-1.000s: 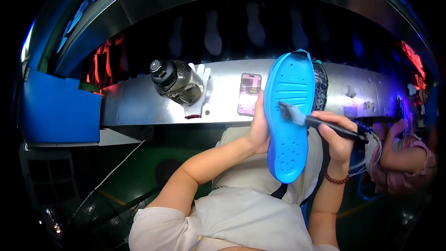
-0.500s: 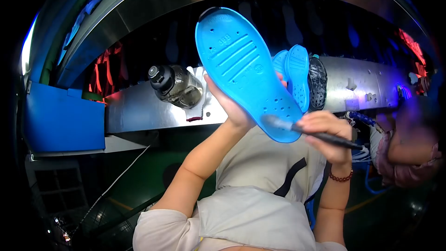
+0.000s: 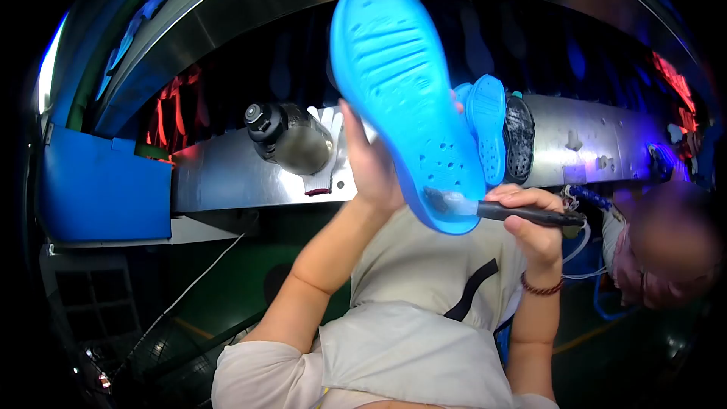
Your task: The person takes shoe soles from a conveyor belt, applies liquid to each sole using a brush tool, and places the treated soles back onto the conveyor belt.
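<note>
Sole (image 3: 409, 117), head view: held up in left hand (image 3: 371, 170), long axis running away and leaning left; thumb at its left edge, fingers spread behind. Right hand (image 3: 539, 238), closer to its near end, fingers closed round brush (image 3: 496, 210), bristles against that end.

At the bottom of the frame, the person wears a pale, short-sleeved shirt (image 3: 254, 375) beneath a light grey-beige apron (image 3: 413, 348) with soft creases and a yellow sliver (image 3: 325, 394) at its edge. A black strap (image 3: 473, 294) curves across the pale lap cloth (image 3: 409, 273); below the right hand (image 3: 539, 231), a reddish-brown beaded bracelet (image 3: 542, 289) circles the wrist.
</note>
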Motion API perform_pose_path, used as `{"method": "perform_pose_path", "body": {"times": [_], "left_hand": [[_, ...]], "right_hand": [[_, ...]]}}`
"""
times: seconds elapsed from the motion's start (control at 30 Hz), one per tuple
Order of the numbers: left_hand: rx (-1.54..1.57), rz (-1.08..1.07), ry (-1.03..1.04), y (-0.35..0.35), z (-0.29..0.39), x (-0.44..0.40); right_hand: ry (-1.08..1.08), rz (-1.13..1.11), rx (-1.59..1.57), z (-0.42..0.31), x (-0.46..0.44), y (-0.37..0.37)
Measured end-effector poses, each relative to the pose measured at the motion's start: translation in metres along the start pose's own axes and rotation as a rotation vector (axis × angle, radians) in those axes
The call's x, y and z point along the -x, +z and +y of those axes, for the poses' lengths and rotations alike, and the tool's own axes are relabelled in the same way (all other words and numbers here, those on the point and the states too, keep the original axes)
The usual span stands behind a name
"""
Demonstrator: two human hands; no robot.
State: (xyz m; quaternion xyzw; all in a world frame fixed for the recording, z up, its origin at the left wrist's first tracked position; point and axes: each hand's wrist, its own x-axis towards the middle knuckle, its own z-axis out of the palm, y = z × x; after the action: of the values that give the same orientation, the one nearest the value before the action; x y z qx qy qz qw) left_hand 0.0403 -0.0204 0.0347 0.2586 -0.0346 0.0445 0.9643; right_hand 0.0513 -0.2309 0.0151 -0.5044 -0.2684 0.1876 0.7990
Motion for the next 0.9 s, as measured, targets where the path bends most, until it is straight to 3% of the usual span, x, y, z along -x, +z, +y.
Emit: {"method": "perform_pose_path", "body": {"times": [0.03, 0.07, 0.1, 0.17, 0.23, 0.27, 0.3, 0.37, 0.43, 0.5, 0.53, 0.67, 0.7, 0.83, 0.9], "left_hand": [[0.112, 0.101, -0.061, 0.007, -0.007, 0.003], [0.019, -0.072, -0.091, 0.002, -0.031, 0.022], [-0.042, -0.026, -0.09, -0.003, -0.032, 0.023], [-0.12, -0.075, -0.19, -0.014, -0.027, 0.025], [-0.048, -0.277, -0.406, -0.027, -0.011, 0.018], [0.059, -0.293, -0.388, -0.024, -0.012, 0.018], [0.067, -0.289, -0.386, -0.022, -0.01, 0.019], [-0.132, -0.197, -0.604, -0.02, 0.0, 0.015], [-0.07, -0.165, -0.693, -0.014, 0.001, 0.014], [-0.184, 0.03, -0.859, -0.011, 0.006, 0.015], [-0.12, -0.017, -1.007, -0.019, 0.012, 0.015], [-0.432, -0.046, -1.043, -0.01, 0.014, 0.014], [-0.426, -0.051, -1.045, -0.011, 0.015, 0.014], [-0.372, -0.002, -1.022, -0.013, 0.022, 0.028], [-0.237, -0.003, -1.016, -0.024, 0.023, 0.034]], "right_hand": [[0.0, -0.001, 0.001, 0.0, 0.004, 0.008], [0.071, 0.071, -0.073, 0.001, 0.001, 0.016], [0.158, 0.157, -0.147, 0.0, 0.0, 0.021], [0.177, 0.058, 0.008, -0.018, -0.002, 0.014], [0.085, -0.347, 0.302, -0.039, -0.007, 0.006], [0.171, -0.329, 0.292, -0.042, -0.005, 0.005], [0.244, -0.098, 0.255, -0.046, -0.004, 0.014], [-0.09, -0.315, 0.548, -0.029, -0.012, 0.014], [-0.013, -0.532, 0.637, -0.05, -0.01, 0.02], [-0.01, -0.618, 0.611, -0.054, -0.009, 0.014], [-0.007, -0.472, 0.583, -0.06, -0.008, 0.012], [0.058, -0.557, 0.701, -0.054, -0.008, 0.008], [0.032, -0.649, 0.749, -0.059, -0.009, 0.005], [0.049, -0.493, 0.678, -0.046, 0.001, -0.003], [0.05, -0.522, 0.702, -0.044, 0.005, 0.0]]}}
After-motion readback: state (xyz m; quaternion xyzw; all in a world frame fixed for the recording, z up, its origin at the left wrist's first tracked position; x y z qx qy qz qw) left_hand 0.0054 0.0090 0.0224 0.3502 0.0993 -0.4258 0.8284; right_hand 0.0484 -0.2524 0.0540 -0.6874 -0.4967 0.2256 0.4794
